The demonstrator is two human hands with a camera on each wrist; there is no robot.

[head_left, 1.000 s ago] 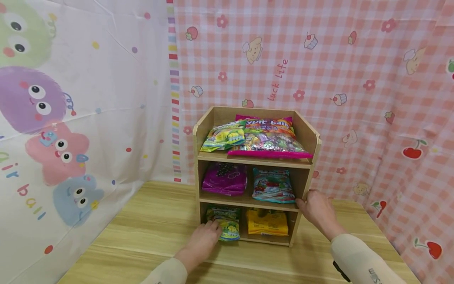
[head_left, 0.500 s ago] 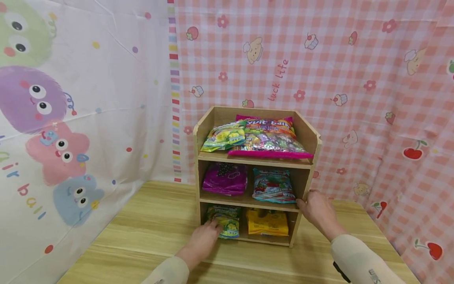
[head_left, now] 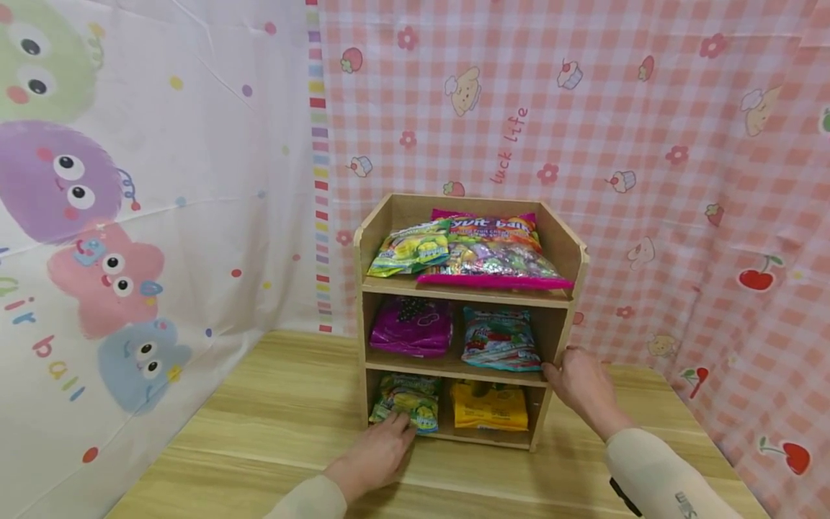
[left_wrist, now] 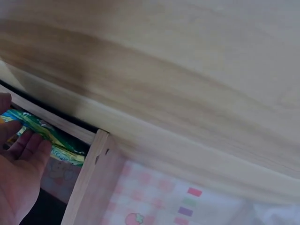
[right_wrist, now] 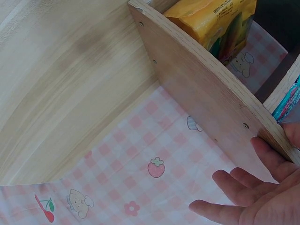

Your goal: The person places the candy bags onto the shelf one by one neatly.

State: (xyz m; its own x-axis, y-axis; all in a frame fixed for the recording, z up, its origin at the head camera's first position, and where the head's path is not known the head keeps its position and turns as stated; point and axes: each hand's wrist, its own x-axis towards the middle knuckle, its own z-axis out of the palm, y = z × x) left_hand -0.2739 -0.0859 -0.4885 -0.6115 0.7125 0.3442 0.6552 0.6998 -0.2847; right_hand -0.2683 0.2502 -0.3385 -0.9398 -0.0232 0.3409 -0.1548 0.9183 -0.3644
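A wooden shelf (head_left: 467, 293) with three tiers stands on the table. At the lower left compartment, my left hand (head_left: 379, 454) touches the front edge of a green candy bag (head_left: 402, 396). The left wrist view shows this hand's fingers (left_wrist: 35, 147) extended and slightly bent against the bag, not wrapped round it. My right hand (head_left: 586, 389) pinches the shelf's right side panel (right_wrist: 206, 77) between thumb and index finger, its other fingers spread out. A yellow bag (head_left: 489, 405) lies in the lower right compartment.
On the middle tier sit a purple bag (head_left: 411, 328) and a teal bag (head_left: 499, 339). The top tier bears a yellow-green bag (head_left: 415, 249) and a large pink-edged candy bag (head_left: 496, 252). Behind the wood-grain table (head_left: 259, 411) hangs a checked cloth (head_left: 519, 94).
The green bag has shifted back and left into its compartment, no longer overhanging the front edge. My left hand has moved slightly right and down along it. The right hand stays put.
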